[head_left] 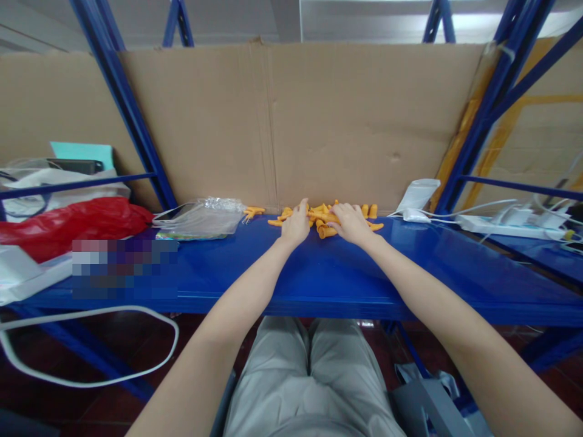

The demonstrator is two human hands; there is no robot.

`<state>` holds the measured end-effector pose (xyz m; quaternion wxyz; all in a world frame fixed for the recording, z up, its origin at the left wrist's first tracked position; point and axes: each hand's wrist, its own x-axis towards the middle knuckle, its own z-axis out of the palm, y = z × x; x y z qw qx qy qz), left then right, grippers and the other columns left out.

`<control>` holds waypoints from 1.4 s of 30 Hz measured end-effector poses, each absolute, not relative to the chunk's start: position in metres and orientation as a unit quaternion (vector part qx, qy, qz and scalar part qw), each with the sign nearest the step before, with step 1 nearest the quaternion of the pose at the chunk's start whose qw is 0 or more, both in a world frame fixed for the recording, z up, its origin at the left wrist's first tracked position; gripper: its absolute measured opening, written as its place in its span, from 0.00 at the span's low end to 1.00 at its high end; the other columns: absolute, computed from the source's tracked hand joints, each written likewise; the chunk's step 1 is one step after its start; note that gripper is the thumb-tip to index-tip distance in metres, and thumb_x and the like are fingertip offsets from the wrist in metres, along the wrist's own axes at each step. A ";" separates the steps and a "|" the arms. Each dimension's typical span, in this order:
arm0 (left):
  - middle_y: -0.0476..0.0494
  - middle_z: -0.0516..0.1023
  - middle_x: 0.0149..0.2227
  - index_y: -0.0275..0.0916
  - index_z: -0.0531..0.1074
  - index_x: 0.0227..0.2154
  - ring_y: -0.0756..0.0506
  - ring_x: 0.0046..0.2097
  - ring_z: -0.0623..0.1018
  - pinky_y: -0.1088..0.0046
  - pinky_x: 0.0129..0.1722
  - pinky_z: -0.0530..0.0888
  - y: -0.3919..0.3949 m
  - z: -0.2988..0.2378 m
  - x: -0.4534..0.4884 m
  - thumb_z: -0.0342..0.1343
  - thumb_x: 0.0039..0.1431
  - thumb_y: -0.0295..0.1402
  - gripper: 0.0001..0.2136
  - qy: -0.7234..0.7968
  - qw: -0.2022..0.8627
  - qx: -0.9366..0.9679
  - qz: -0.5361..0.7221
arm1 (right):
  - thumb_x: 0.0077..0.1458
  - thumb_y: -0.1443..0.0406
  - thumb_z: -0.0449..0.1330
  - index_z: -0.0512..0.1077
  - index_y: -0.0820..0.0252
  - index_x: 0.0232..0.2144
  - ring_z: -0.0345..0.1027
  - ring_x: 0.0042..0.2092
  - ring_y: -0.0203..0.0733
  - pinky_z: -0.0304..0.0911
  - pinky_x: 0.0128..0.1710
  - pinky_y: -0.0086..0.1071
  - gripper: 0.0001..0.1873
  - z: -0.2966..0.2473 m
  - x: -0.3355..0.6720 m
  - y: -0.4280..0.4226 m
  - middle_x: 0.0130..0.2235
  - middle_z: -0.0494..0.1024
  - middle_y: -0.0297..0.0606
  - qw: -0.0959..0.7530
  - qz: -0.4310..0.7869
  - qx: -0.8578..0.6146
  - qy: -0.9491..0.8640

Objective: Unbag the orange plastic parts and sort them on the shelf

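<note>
A pile of orange, plastic-looking pieces (327, 232) lies at the back of the blue shelf, against the cardboard. Some pieces are long and tapered, others short and cup-like. At the pile's left side, my left hand (296, 227) rests with its fingers stretched forward, and its fingertips are partly hidden. My right hand (354, 224) reaches over the right side. Its thumb and fingers close around a long orange piece (322, 215) lying among the others. Two short orange pieces (373, 211) stand just beyond my right hand.
The blue shelf (255, 267) has a cardboard back wall (346, 121). Left of the pile are small orange pieces (253, 211), clear plastic bags (207, 220) and a red plastic bag (86, 221). To the right are a white packet (419, 197) and a power strip (496, 224) with cables.
</note>
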<state>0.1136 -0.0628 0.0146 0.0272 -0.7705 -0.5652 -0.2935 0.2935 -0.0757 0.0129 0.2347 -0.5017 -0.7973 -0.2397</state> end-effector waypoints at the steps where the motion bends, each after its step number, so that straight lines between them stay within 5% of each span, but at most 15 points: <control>1: 0.31 0.70 0.59 0.40 0.49 0.67 0.38 0.55 0.76 0.61 0.52 0.72 -0.062 0.014 0.114 0.42 0.65 0.27 0.28 -0.566 0.024 -0.769 -0.297 | 0.62 0.64 0.55 0.71 0.63 0.47 0.65 0.50 0.56 0.54 0.47 0.42 0.13 0.014 0.292 -0.078 0.46 0.77 0.53 0.229 -0.265 -0.497 -0.794; 7: 0.33 0.71 0.59 0.41 0.50 0.67 0.39 0.56 0.76 0.61 0.54 0.71 -0.055 0.011 0.112 0.43 0.66 0.28 0.27 -0.567 0.004 -0.761 -0.315 | 0.63 0.68 0.50 0.70 0.66 0.47 0.65 0.49 0.54 0.50 0.48 0.41 0.14 0.022 0.282 -0.091 0.47 0.76 0.53 0.193 -0.328 -0.489 -0.785; 15: 0.33 0.71 0.60 0.41 0.50 0.67 0.40 0.56 0.76 0.61 0.53 0.71 -0.061 0.014 0.112 0.43 0.64 0.26 0.28 -0.556 0.011 -0.769 -0.314 | 0.66 0.64 0.46 0.71 0.65 0.50 0.69 0.50 0.54 0.52 0.46 0.41 0.19 0.012 0.282 -0.080 0.48 0.78 0.53 0.206 -0.255 -0.484 -0.812; 28: 0.34 0.71 0.60 0.42 0.54 0.64 0.41 0.57 0.75 0.64 0.53 0.71 -0.059 0.013 0.112 0.45 0.65 0.28 0.25 -0.573 0.009 -0.762 -0.300 | 0.61 0.71 0.47 0.70 0.65 0.46 0.65 0.47 0.54 0.48 0.46 0.42 0.15 0.014 0.283 -0.083 0.45 0.77 0.53 0.176 -0.299 -0.515 -0.784; 36: 0.33 0.76 0.54 0.40 0.55 0.63 0.41 0.56 0.77 0.65 0.52 0.72 -0.050 0.011 0.104 0.47 0.65 0.31 0.23 -0.601 -0.017 -0.740 -0.301 | 0.60 0.67 0.52 0.71 0.62 0.44 0.63 0.49 0.57 0.53 0.45 0.44 0.12 0.021 0.329 -0.066 0.44 0.77 0.53 0.301 -0.298 -0.584 -0.692; 42: 0.32 0.77 0.54 0.40 0.56 0.63 0.40 0.57 0.76 0.63 0.54 0.71 -0.053 0.013 0.106 0.48 0.65 0.30 0.24 -0.603 -0.028 -0.739 -0.299 | 0.55 0.67 0.58 0.71 0.61 0.44 0.68 0.47 0.53 0.61 0.43 0.41 0.13 0.012 0.402 -0.048 0.46 0.77 0.50 0.376 -0.120 -0.752 -0.528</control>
